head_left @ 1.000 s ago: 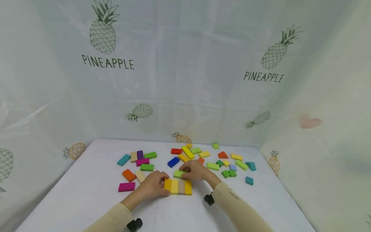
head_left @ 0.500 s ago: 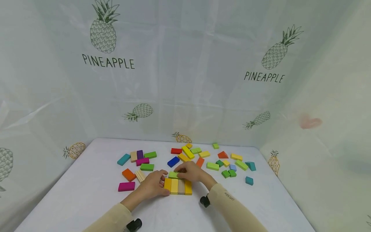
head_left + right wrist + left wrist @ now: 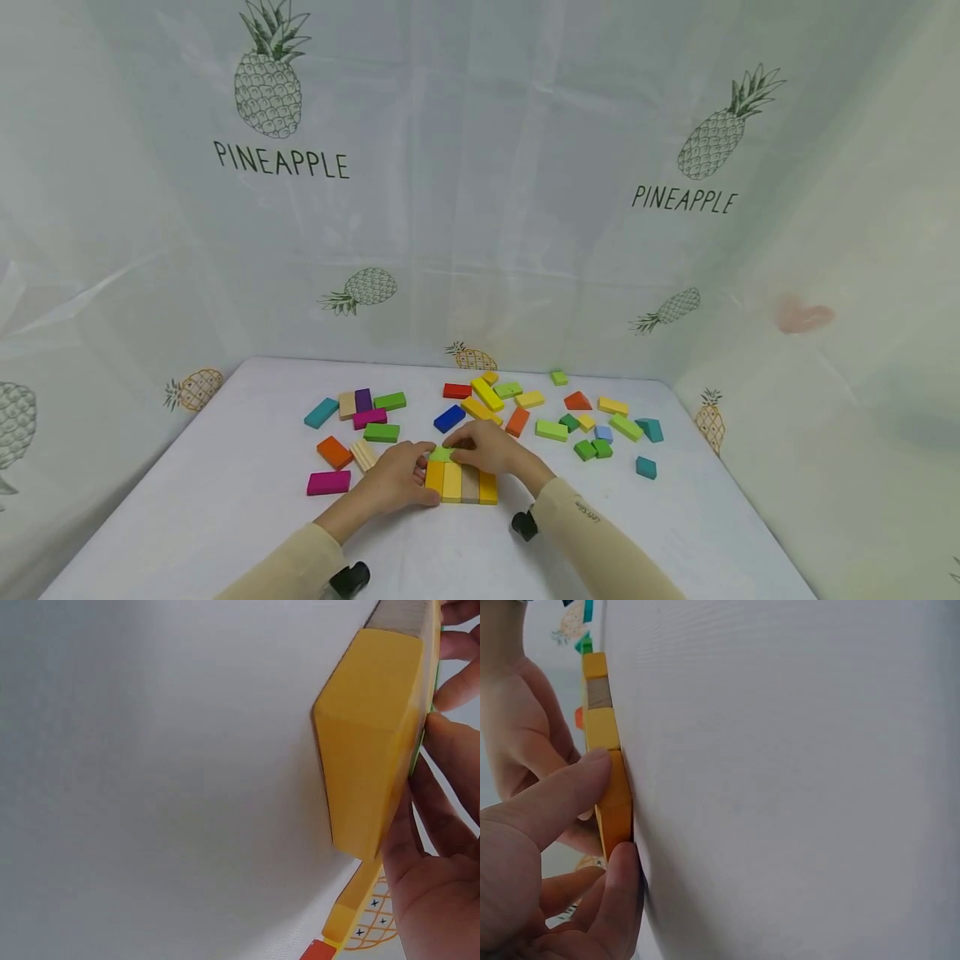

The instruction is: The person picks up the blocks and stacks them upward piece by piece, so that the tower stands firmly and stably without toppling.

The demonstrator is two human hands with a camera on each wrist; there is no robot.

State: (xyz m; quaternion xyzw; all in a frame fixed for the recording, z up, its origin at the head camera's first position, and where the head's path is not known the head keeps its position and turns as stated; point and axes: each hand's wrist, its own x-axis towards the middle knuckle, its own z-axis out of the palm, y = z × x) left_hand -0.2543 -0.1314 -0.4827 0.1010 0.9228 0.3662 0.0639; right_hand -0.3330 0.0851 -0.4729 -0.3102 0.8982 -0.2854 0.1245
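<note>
In the head view, several blocks lie side by side in a row: a dark yellow block (image 3: 434, 481) at the left end, a pale yellow block (image 3: 452, 482), a plain wood block (image 3: 469, 484) and another dark yellow block (image 3: 487, 489). My left hand (image 3: 397, 479) pinches the left-end block; its thumb and a finger show on that block (image 3: 616, 784) in the left wrist view. With its fingertips, my right hand (image 3: 489, 450) holds a light green block (image 3: 441, 454) crosswise at the row's far end, close to the left fingers. The right hand covers part of it.
Beyond the hands lie scattered blocks, among them a blue block (image 3: 449, 418), an orange-red block (image 3: 517, 422) and a lime block (image 3: 551, 430). At left are a magenta block (image 3: 328, 483) and an orange block (image 3: 334, 452). A pineapple-print cloth (image 3: 480, 208) hangs behind the white table (image 3: 225, 500).
My right hand has slid the light green block leftward along the row's far end, toward the left fingers. My left hand has stayed in place at the left-end block.
</note>
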